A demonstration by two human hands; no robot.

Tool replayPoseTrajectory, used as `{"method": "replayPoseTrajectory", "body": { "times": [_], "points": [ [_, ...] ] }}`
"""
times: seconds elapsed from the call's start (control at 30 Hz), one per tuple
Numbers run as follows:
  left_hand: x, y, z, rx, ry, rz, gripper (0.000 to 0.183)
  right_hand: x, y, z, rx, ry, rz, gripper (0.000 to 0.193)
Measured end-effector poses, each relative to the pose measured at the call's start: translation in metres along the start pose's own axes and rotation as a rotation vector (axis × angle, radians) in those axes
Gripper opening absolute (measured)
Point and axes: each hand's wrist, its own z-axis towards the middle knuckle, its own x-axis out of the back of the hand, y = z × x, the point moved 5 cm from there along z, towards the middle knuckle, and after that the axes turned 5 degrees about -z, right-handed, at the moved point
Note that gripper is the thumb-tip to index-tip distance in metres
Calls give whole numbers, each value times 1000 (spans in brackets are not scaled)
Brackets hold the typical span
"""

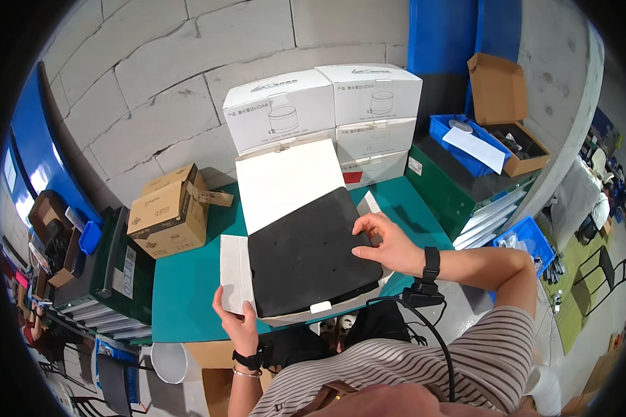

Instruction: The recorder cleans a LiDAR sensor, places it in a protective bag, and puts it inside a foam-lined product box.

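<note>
An open white carton [292, 320] stands at the near edge of the teal table, its white lid [285, 182] raised at the back. A black pad [306, 260], foam by its look, lies across its top with a few small holes. My right hand [391, 247] has its thumb and curled fingers at the pad's right edge, gripping it. On the left, my left hand [238, 326] holds the carton's white side flap [235, 271], thumb on the inner side and fingers on the outer. What lies beneath the pad is hidden.
Stacked white boxes [282, 115] stand behind the lid. A brown cardboard box [167, 214] is at the left. Right of the table, a green cabinet [442, 181] bears a blue bin [469, 142] and an open brown box [528, 156]. A black cable [444, 340] hangs by my right arm.
</note>
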Motion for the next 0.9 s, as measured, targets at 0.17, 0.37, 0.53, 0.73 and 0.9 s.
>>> {"method": "replayPoseTrajectory", "body": {
  "times": [0.17,0.37,0.53,0.73,0.9],
  "points": [
    [-1,3,1,32,-27,12,62,54,-54,28,184,133,302,20],
    [1,-6,-2,-7,12,-2,63,185,-79,101,287,546,353,27],
    [0,-9,-3,58,38,-27,61,269,-13,218,204,730,481,27],
    [6,-9,-5,123,70,16,60,282,46,268,-136,679,277,35],
    [-1,-13,-2,12,40,17,60,285,27,235,2,1001,-493,64]
  ]
}}
